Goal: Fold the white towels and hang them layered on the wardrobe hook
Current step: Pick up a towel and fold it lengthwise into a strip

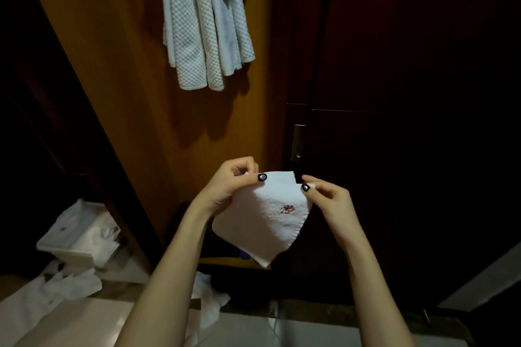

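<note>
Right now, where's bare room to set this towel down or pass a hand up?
Bare: pale surface between the forearms; wardrobe panel between the hanging towels and the small towel. Crowded: lower left, white box and crumpled cloths. The left hand and right hand both pinch the small towel.

No word, number or brand can be read. The nearest thing to a sign is a small red embroidered motif (pixel 287 209) stitched on the small white terry towel (pixel 262 225), toward 1 o'clock on the cloth's face. It could be a character or a logo, but its strokes are too blurred to tell. Tiny white patterns sit on the black-painted thumbnail (pixel 262 177) of the left hand (pixel 231 182) and on the black thumbnail (pixel 305 187) of the right hand (pixel 331 200), at the towel's 11 and 1 o'clock corners; neither is legible.
</note>
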A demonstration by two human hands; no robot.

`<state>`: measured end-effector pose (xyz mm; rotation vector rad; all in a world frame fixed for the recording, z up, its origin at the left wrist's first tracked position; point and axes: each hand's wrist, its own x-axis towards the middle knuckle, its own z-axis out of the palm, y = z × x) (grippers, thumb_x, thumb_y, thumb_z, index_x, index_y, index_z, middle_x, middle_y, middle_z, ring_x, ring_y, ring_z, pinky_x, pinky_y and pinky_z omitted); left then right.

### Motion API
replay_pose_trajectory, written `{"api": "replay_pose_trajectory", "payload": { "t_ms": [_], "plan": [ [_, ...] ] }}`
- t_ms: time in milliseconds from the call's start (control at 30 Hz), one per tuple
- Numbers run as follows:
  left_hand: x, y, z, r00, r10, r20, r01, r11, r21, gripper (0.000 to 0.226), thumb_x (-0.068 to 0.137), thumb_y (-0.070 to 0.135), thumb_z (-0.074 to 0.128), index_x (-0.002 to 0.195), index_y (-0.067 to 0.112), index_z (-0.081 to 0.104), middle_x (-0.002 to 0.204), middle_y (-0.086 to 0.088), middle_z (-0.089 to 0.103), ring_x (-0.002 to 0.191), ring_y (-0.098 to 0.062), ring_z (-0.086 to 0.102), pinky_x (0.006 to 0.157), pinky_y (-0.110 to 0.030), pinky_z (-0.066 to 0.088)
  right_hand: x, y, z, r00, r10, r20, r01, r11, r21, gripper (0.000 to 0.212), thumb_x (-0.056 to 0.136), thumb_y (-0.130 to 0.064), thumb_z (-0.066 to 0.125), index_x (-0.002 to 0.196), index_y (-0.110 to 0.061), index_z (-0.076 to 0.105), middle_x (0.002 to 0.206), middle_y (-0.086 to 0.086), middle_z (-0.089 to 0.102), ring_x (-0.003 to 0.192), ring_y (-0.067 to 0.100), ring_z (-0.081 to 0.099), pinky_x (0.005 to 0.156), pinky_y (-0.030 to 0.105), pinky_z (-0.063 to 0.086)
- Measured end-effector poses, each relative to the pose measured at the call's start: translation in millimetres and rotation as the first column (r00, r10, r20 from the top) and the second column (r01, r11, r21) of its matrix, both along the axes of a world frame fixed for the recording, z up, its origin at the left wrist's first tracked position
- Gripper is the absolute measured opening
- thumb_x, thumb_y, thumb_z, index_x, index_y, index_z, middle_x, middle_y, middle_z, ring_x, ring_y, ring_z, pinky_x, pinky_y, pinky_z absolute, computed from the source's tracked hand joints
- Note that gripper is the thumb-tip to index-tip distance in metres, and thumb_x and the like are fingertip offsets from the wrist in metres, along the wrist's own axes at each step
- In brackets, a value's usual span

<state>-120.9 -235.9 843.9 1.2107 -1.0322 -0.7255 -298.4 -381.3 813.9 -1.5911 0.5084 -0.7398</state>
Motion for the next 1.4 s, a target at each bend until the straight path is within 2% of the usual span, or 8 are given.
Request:
{"api": "replay_pose_trajectory", "payload": {
  "t_ms": [167,400,633,733,833,1100,1267,1400],
  "plan": [
    [-19,-5,11,0.994,-0.059,-0.090,0.056,0.998,-0.032,0.028,0.073,0.017,0.072,0.056,0.023,0.051,0.062,0.008,0.048,0.055,-0.004,0.041,0.052,-0.014,0.035,-19,1,-3,0.993,0.118,0.024,-0.119,0.990,0.073,0.020,0.093,-0.011,0.063,0.075,-0.006,0.071,0.073,-0.006,0.068,0.072,0.006,0.063,0.069,0.017,0.048],
    [-38,-2,16,0.998,-0.047,-0.040,0.047,0.999,0.006,0.025,0.074,0.024,0.072,0.058,0.022,0.053,0.066,0.006,0.051,0.059,-0.005,0.045,0.054,-0.015,0.038,-44,-3,21,0.981,0.138,0.134,-0.162,0.968,0.191,0.019,0.085,-0.019,0.065,0.068,-0.011,0.067,0.063,0.007,0.053,0.061,0.014,0.051,0.062,0.023,0.042],
    [-42,19,-6,0.994,0.092,0.056,-0.098,0.987,0.126,0.022,0.082,0.027,0.076,0.065,0.023,0.063,0.109,0.002,0.072,0.105,-0.016,0.067,0.076,-0.024,0.054,-61,1,33,0.986,0.117,0.118,-0.128,0.988,0.089,0.017,0.079,-0.019,0.074,0.063,-0.022,0.067,0.059,-0.004,0.056,0.055,0.006,0.048,0.054,0.018,0.038],
    [-51,17,-10,0.988,0.144,0.055,-0.150,0.981,0.125,0.021,0.083,0.024,0.069,0.067,0.014,0.059,0.086,-0.010,0.070,0.081,-0.013,0.065,0.068,-0.019,0.051,-66,0,32,0.990,0.083,0.110,-0.082,0.997,-0.007,0.020,0.081,-0.017,0.075,0.065,-0.024,0.065,0.057,-0.012,0.053,0.055,0.000,0.046,0.055,0.012,0.037],
    [-59,13,-9,0.958,0.240,0.155,-0.253,0.965,0.068,0.024,0.086,0.013,0.069,0.070,0.003,0.054,0.065,0.005,0.054,0.062,-0.003,0.047,0.057,-0.011,0.038,-74,2,33,0.988,0.102,0.117,-0.097,0.994,-0.048,0.016,0.081,-0.018,0.072,0.068,-0.022,0.063,0.058,-0.013,0.050,0.056,-0.001,0.043,0.056,0.012,0.035],
    [-77,16,-1,0.927,0.328,0.185,-0.338,0.941,0.024,0.019,0.082,0.017,0.075,0.071,0.011,0.060,0.073,-0.017,0.056,0.068,-0.016,0.047,0.062,-0.024,0.037,-88,3,42,0.992,0.062,0.107,-0.053,0.995,-0.083,0.019,0.086,0.000,0.069,0.072,-0.005,0.057,0.056,-0.009,0.056,0.053,0.001,0.047,0.051,0.013,0.037],
    [-89,18,5,0.885,0.389,0.256,-0.391,0.919,-0.045,0.020,0.083,0.019,0.073,0.070,0.018,0.058,0.066,0.008,0.054,0.062,-0.002,0.047,0.057,-0.011,0.037,-94,9,40,0.993,0.005,0.115,0.006,0.995,-0.095,0.018,0.090,-0.001,0.065,0.076,-0.010,0.058,0.060,-0.006,0.052,0.056,0.004,0.045,0.052,0.015,0.036],
    [-95,23,1,0.876,0.435,0.208,-0.431,0.900,-0.066,0.022,0.079,0.020,0.076,0.070,0.017,0.057,0.067,0.002,0.049,0.062,-0.008,0.042,0.055,-0.013,0.033,-100,10,39,0.991,0.098,0.088,-0.095,0.995,-0.043,0.016,0.090,0.002,0.064,0.099,-0.011,0.066,0.056,-0.011,0.049,0.054,0.001,0.044,0.053,0.013,0.036]
  ]
}}
